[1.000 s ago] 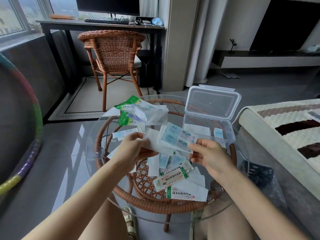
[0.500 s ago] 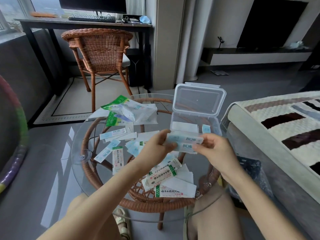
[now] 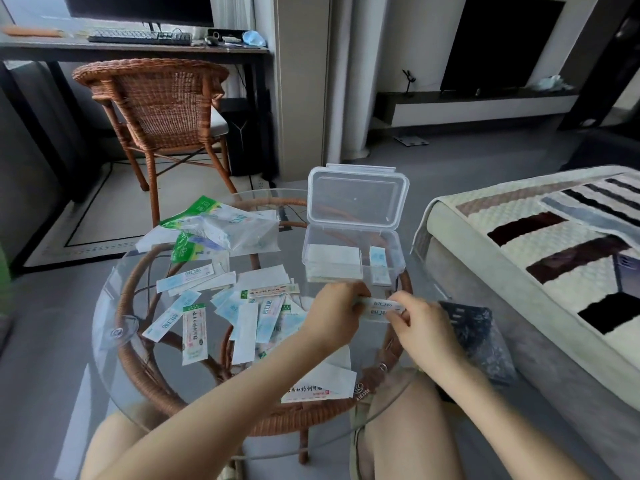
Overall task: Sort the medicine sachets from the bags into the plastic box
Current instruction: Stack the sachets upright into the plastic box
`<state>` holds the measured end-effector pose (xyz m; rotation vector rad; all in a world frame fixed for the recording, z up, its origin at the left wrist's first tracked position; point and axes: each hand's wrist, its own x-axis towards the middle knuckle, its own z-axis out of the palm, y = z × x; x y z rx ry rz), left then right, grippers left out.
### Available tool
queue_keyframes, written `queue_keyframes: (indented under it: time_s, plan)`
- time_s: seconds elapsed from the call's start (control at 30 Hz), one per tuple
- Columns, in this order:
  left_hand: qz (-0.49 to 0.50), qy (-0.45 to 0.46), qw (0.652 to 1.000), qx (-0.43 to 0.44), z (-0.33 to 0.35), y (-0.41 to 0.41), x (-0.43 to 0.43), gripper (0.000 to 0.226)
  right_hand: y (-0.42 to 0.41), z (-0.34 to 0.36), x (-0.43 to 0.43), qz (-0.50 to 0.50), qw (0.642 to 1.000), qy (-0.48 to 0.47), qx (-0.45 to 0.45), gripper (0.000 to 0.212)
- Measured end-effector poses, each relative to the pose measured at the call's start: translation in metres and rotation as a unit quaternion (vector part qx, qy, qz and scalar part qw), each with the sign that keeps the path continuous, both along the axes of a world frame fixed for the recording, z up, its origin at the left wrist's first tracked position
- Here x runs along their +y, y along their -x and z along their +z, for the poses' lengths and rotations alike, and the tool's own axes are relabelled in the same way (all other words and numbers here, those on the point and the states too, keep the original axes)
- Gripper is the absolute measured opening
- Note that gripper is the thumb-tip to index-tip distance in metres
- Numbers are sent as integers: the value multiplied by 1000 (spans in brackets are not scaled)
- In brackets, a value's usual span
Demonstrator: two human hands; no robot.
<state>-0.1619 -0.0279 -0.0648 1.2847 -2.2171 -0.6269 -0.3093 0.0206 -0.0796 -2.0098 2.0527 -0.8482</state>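
Head view shows the open plastic box (image 3: pixel 401 258) at the far right of the table, a white stack already inside. Just near of it, the left hand (image 3: pixel 332 315) and right hand (image 3: pixel 420 327) each pinch one end of a small stack of blue-printed sachets (image 3: pixel 381 306), fingers curled round it. The stack seems to be getting squared up; next it needs lifting over the near wall and laying flat inside. The round glass table (image 3: pixel 114 306) also carries opened bags (image 3: pixel 221 230) far left and loose sachets (image 3: pixel 194 330) mid-left. A quilted sofa (image 3: pixel 554 254) lies right, a desk (image 3: pixel 138 50) and wicker chair (image 3: pixel 162 105) far behind.
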Motion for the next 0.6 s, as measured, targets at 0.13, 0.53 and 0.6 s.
queue_keyframes:
  time_s: [0.13,0.53,0.6]
  plan:
    - [3,97,995,-40,22,-15,-6,18,-1,22,-3,34,995,96,10,7]
    - [-105,401,910,23,41,-55,-52,14,-5,96,-53,4,764,-148,-627,18]
    - [-118,396,911,12,37,-56,-56,15,-7,91,-57,14,813,-146,-564,20]
